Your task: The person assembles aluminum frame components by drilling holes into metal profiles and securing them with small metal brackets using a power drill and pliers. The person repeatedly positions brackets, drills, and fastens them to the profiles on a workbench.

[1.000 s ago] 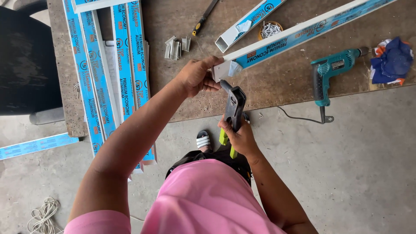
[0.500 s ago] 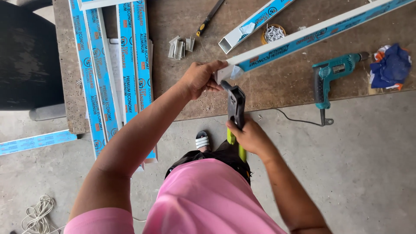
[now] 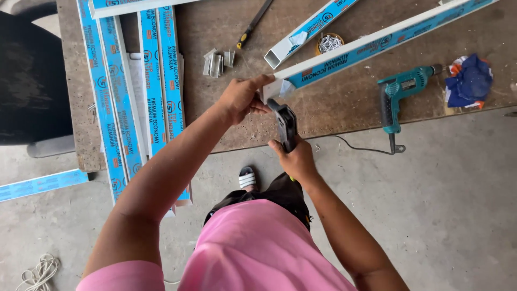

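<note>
My left hand [image 3: 241,97] grips the near end of a long white aluminium profile [image 3: 377,46] with blue film, which lies diagonally across the brown workbench [image 3: 334,113]. My right hand [image 3: 293,159] is closed around the handle of a dark hand tool [image 3: 284,123], a riveter or cutter. Its head touches the profile's end, right beside my left fingers.
Several blue-filmed profiles [image 3: 134,97] lie at the bench's left. A shorter profile [image 3: 307,29], a cup of screws [image 3: 328,43], small metal brackets [image 3: 218,60] and a screwdriver [image 3: 253,24] sit further back. A teal corded drill [image 3: 401,91] and a blue rag [image 3: 468,81] are at right. A black chair [image 3: 32,81] stands at the left.
The view has shifted slightly. My right hand has raised the tool closer to the profile's end, and my left hand has kept its grip there.
</note>
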